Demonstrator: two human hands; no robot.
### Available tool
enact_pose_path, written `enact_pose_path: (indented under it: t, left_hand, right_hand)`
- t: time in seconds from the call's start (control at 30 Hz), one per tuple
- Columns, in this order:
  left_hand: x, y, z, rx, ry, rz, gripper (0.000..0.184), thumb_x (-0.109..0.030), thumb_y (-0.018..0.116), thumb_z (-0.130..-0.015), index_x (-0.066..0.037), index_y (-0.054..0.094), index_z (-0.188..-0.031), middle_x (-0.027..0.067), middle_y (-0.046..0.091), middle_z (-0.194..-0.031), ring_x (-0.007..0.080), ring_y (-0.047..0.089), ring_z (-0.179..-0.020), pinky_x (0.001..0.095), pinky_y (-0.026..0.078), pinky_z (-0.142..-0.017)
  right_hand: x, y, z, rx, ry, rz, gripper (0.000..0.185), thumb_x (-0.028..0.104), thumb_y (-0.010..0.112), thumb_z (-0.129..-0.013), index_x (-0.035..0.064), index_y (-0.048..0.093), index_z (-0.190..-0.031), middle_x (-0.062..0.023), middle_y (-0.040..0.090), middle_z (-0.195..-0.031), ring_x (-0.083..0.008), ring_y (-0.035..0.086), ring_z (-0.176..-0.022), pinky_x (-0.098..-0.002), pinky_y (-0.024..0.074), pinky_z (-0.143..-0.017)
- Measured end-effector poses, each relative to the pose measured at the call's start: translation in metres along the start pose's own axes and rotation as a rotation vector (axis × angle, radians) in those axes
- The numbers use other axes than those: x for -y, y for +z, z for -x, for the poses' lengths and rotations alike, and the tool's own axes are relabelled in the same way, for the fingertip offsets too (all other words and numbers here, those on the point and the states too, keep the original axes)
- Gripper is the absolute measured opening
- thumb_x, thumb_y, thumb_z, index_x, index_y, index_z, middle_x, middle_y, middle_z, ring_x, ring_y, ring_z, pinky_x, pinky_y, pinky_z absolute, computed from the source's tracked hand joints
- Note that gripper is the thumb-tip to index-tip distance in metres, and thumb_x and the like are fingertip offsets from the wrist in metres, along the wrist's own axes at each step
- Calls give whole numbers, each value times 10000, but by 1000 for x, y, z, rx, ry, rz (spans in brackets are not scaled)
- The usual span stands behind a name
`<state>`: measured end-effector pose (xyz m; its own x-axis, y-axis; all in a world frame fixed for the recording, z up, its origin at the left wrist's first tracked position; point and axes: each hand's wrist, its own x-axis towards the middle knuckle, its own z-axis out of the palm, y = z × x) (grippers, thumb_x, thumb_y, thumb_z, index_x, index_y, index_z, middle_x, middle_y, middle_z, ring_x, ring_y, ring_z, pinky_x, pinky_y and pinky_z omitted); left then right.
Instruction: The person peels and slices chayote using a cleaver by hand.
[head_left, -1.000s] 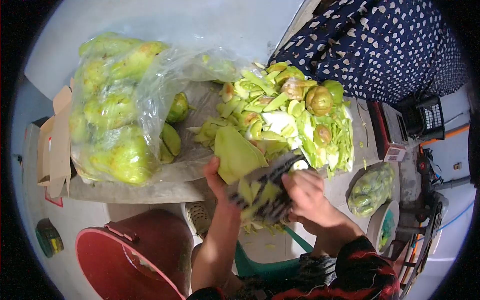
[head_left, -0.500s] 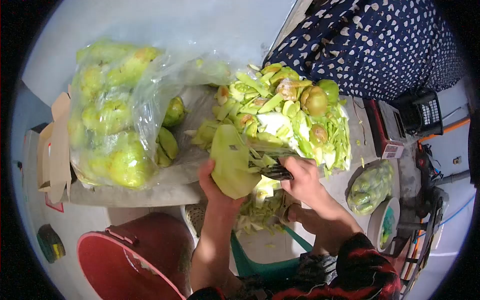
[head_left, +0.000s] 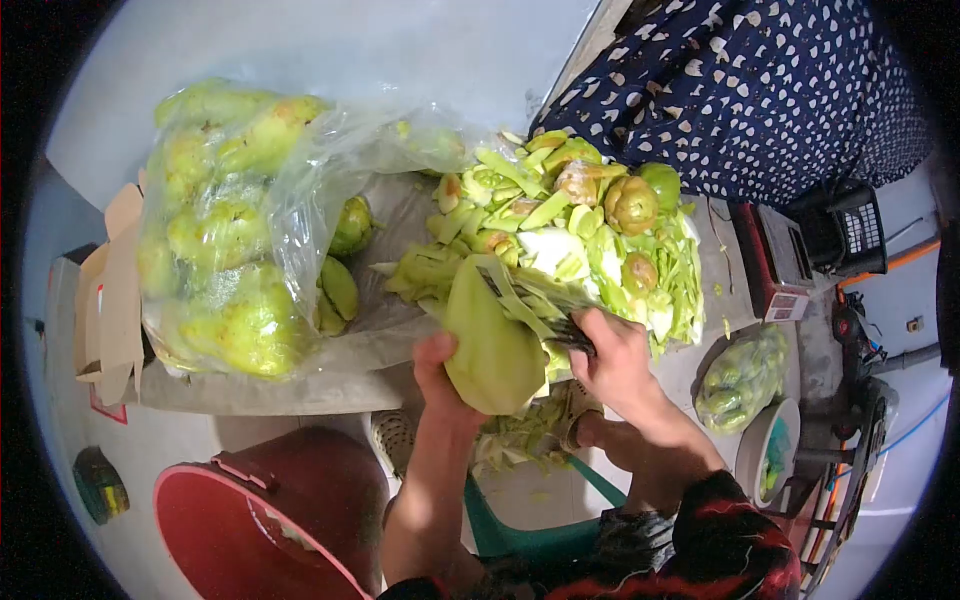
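Observation:
My left hand [head_left: 447, 378] is closed around the lower left side of a large, pale green fruit [head_left: 490, 345]. Its skin is largely off and the flesh looks smooth; I cannot tell its exact kind. In my right hand [head_left: 615, 360] is a peeler [head_left: 580, 336] with a dark handle, mostly hidden by the fingers. Its working end lies along the fruit's upper right side, where strips of peel [head_left: 522, 300] gather. Behind both hands spreads a heap of peelings [head_left: 560, 250] with brownish-green pieces on top.
A clear plastic bag of green fruit [head_left: 225, 230] stands on the table [head_left: 290, 396] at left. Below it is a red bucket [head_left: 300, 500]. A red-sided box [head_left: 770, 260], a bagged bundle [head_left: 742, 380] and a white basin [head_left: 760, 450] are at right. Patterned cloth [head_left: 740, 90] hangs behind.
The fruit has moved slightly right and down and has turned, its top now leaning left. My right hand with the peeler has shifted slightly right. Peel strips now lie along the fruit's upper edge.

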<state>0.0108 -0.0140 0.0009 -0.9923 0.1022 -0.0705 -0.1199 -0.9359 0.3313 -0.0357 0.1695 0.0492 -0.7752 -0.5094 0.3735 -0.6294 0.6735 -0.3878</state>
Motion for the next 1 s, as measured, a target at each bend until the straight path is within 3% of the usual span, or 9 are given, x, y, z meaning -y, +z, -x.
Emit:
enact_pose_path:
  t: [0.17,0.27,0.37,0.4,0.5,0.73,0.8,0.9,1.0]
  left_hand:
    - [0,2,-5,120,-59,61,831,-562,574,-703,-87,401,-1362,149,555,-1208,324,579,-1055,572,521,-823]
    - [0,10,2,-82,40,152,753,-548,525,-741,-79,449,-1326,153,574,-1173,310,573,-1063,550,516,-830]
    - [-6,6,-7,-253,93,245,659,-526,462,-784,-85,513,-1270,150,596,-1132,293,581,-1047,506,504,-855]
    - [-6,4,-8,-292,110,306,636,-516,444,-795,-74,532,-1244,148,601,-1130,293,588,-1033,487,496,-870]
    - [-9,11,-3,-359,121,262,609,-482,438,-795,-55,550,-1214,137,607,-1126,287,593,-1017,453,478,-888]
    - [-5,1,-6,-242,71,249,600,-412,512,-770,-27,528,-1229,162,602,-1144,308,601,-1006,430,482,-904]
    - [-5,3,-5,-218,53,247,606,-395,526,-763,-25,517,-1243,169,599,-1150,310,602,-1006,429,486,-906]
    - [-4,14,-1,-202,50,196,615,-373,531,-763,-15,499,-1262,171,597,-1151,300,603,-1007,429,489,-904]
    - [-5,11,-1,-185,62,105,634,-362,540,-753,-2,483,-1273,168,598,-1149,294,603,-1017,422,491,-903]
  right_hand:
    - [-11,-4,-8,106,249,-6,170,34,616,-765,36,494,-884,-190,573,-641,-395,594,-595,-445,468,-530]
    - [-5,-9,-6,153,346,-82,146,27,608,-781,31,500,-879,-204,583,-641,-395,603,-605,-433,470,-538]
    - [-8,-4,2,45,34,-58,169,87,644,-756,32,521,-860,-147,530,-633,-341,560,-550,-409,449,-496]
    - [-5,-3,1,47,31,-62,169,87,644,-756,32,521,-860,-147,530,-633,-341,560,-550,-409,449,-496]
    - [2,-2,3,-92,-448,31,308,249,603,-744,-21,563,-888,-67,434,-616,-217,494,-522,-338,388,-423]
    - [12,-11,2,-108,-599,-7,241,77,625,-631,-24,565,-842,-50,430,-622,-189,489,-529,-313,390,-417]
    - [8,-10,2,-84,-576,-27,296,83,639,-586,-21,554,-850,-66,439,-620,-214,507,-541,-332,411,-437]
    - [-11,-8,-2,14,-317,81,405,151,665,-556,-17,546,-905,-85,454,-621,-271,533,-562,-381,443,-488]
    - [1,-22,-2,2,-400,22,396,160,660,-568,-17,554,-905,-77,461,-625,-261,534,-557,-370,440,-475]
